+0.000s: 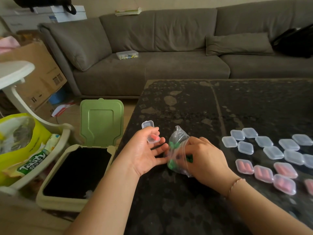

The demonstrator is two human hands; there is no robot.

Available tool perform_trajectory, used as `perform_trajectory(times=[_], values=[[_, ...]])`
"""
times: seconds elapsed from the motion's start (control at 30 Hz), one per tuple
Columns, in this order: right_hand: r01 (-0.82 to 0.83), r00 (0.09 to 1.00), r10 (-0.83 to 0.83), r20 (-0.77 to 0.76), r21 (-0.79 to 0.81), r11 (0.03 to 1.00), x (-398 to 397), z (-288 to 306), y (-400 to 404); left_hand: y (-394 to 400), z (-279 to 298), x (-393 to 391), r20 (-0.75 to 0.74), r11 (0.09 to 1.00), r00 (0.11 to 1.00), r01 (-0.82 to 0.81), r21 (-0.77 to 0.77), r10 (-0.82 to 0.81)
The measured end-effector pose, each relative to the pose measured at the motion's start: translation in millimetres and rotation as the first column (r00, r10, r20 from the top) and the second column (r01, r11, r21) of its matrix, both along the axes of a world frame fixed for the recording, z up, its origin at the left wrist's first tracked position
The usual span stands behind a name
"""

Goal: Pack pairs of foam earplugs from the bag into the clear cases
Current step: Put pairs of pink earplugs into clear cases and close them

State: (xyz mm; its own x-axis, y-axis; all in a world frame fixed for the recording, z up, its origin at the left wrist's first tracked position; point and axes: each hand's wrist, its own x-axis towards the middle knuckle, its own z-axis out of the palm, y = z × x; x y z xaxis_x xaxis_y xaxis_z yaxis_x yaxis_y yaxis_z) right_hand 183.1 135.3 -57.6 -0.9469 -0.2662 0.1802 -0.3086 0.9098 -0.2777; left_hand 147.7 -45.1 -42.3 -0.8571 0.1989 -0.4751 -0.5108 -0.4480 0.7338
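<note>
My left hand [145,150] holds a small open clear case [151,134] between thumb and fingers, lid flipped up, with one orange-red earplug [155,137] inside. Its lower fingers touch the clear plastic bag [177,150] of green earplugs [172,146] on the dark table [220,107]. My right hand [205,156] is pushed into the bag, its fingertips hidden among the plugs. To the right lie several shut empty clear cases [272,146] and, nearer me, several shut cases filled with pink plugs [264,173].
A green-lidded bin [101,122] stands open by the table's left edge, next to a rack with snack bags [25,150]. A grey sofa [152,56] runs behind the table, with a clear box [127,54] on its seat. Cardboard boxes [39,73] stand at the left.
</note>
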Motion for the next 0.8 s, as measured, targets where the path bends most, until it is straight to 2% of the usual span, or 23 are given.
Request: perform_trajectory(times=[0.07,0.17,0.27,0.43,0.6,0.8], values=[[0.032,0.999,-0.032,-0.003,-0.098,0.995,-1.0,-2.7,1.2,0.9,0.0,-0.2,0.009,1.000,1.000,-0.003,-0.007,0.003],[0.068,0.998,-0.070,-0.008,-0.137,0.988,-3.2,-7.1,0.6,2.2,0.0,-1.4,0.006,1.000,1.000,-0.016,-0.005,0.016],[0.103,0.993,-0.110,-0.045,-0.137,0.985,-2.6,-9.5,0.1,2.8,-0.2,-1.2,0.001,1.000,1.000,-0.015,-0.002,0.015],[0.068,0.996,-0.072,-0.045,-0.071,0.995,-0.2,-5.3,1.3,3.8,-0.2,-0.2,0.008,1.000,1.000,-0.015,-0.018,0.015],[0.087,0.991,-0.100,-0.092,-0.137,0.987,0.1,-8.5,1.8,3.2,0.2,-0.7,0.009,1.000,1.000,-0.021,-0.018,0.021],[0.097,0.971,-0.123,-0.206,-0.133,0.986,6.1,-2.9,17.0,3.3,1.7,-1.2,0.021,0.999,1.000,-0.016,-0.042,0.016]])
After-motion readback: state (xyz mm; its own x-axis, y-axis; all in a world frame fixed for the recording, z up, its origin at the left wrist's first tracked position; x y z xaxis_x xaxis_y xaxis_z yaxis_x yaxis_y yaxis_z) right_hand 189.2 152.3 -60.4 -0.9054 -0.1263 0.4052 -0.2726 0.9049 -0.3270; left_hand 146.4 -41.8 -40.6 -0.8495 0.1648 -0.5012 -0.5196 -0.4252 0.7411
